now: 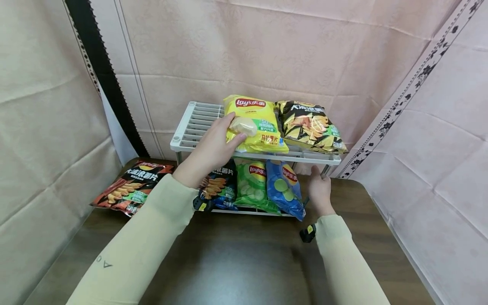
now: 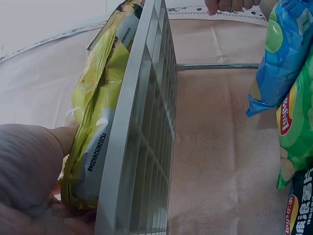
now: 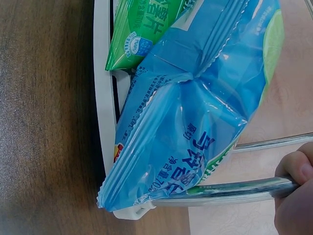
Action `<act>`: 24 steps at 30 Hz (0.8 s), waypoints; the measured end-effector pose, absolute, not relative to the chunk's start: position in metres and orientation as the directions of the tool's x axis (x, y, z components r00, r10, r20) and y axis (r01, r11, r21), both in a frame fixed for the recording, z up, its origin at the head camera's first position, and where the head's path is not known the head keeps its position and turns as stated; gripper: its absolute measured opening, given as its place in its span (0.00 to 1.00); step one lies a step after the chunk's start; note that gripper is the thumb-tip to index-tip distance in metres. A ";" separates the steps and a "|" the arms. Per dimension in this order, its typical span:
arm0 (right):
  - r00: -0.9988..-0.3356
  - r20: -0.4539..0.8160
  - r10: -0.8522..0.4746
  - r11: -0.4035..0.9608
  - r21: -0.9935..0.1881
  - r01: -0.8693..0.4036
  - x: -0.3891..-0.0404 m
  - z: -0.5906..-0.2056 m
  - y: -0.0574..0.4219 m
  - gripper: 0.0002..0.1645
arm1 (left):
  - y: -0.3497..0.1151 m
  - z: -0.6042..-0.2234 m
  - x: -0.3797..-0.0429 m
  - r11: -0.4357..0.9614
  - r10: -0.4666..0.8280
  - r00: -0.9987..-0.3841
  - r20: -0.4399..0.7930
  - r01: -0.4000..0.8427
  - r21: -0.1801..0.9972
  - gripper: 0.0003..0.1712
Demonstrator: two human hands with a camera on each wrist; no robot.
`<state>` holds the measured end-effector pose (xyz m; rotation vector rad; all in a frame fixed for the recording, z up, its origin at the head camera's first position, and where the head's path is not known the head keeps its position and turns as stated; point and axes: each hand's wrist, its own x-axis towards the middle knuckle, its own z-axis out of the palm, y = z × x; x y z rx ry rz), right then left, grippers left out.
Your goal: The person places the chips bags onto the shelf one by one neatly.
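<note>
My left hand (image 1: 213, 144) holds the left side of a yellow Lay's chip bag (image 1: 263, 120) on the top shelf of a white two-tier rack (image 1: 183, 129), thumb across its front. In the left wrist view that bag (image 2: 100, 112) lies against the shelf slats. At the rack's front right corner, my right hand (image 1: 319, 192) grips a metal post (image 3: 234, 192). Beside the yellow bag sits a black and gold chip bag (image 1: 310, 127). On the lower tier stand a dark chip bag (image 1: 221, 186), a green one (image 1: 251, 182) and a blue one (image 1: 283, 186), which leans out near the right hand.
A red and black chip bag (image 1: 133, 188) lies on the brown wooden table (image 1: 244, 258), left of the rack. Slats (image 1: 203, 116) show at the top shelf's left end. Pale cloth (image 1: 286, 51) hangs behind the rack and on both sides.
</note>
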<state>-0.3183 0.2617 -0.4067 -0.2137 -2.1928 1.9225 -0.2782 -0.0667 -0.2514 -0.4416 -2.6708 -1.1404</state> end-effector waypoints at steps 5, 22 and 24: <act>-0.961 0.059 0.270 0.179 -0.984 -0.010 -0.319 -0.408 0.259 0.38 | -0.069 -0.252 -0.281 0.649 0.208 -0.932 0.297 0.359 0.671 0.42; -0.969 0.051 0.242 0.115 -0.993 -0.024 -0.317 -0.405 0.261 0.37 | -0.092 -0.262 -0.262 0.548 0.271 -0.846 0.460 0.528 0.648 0.34; -0.970 0.047 0.240 0.106 -0.994 -0.022 -0.317 -0.404 0.262 0.37 | -0.099 -0.263 -0.256 0.546 0.255 -0.823 0.508 0.556 0.627 0.33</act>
